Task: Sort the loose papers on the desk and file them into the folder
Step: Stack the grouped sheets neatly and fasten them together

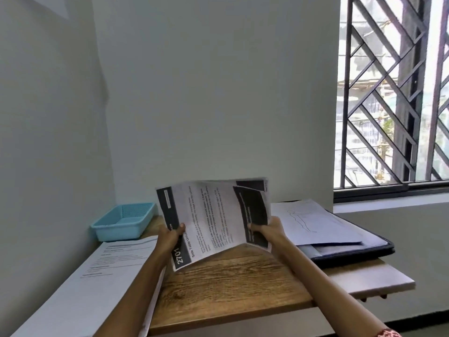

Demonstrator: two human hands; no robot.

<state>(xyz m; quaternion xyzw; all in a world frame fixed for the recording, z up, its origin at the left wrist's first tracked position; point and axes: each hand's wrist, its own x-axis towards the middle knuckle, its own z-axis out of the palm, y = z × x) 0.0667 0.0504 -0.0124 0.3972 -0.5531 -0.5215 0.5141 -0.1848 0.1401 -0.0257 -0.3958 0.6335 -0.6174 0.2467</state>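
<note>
Both hands hold a small sheaf of printed papers (213, 215) up above the wooden desk (230, 283), clear of its surface. The sheets are turned sideways, with their printed lines running up and down, and they bow upward in the middle between the two grips. A dark band with white numerals runs along the left edge and another dark block sits at the right edge; at least two sheets are fanned slightly apart there.

The left hand (170, 235) pinches the lower left part of the sheaf, thumb on the printed face and the other fingers hidden behind it. The right hand (266, 227) clamps the lower right part in the same way, thumb pressed onto the dark block. Both forearms reach forward from the bottom of the view, wrists roughly level, the hands well apart with the paper stretched between them.

A dark folder (352, 249) lies open on the right side of the desk with pale sheets, one bearing a line drawing (315, 222), resting on it. More papers (102, 276) lie on the left side, and a blue basket (124, 221) stands at the far left corner.
</note>
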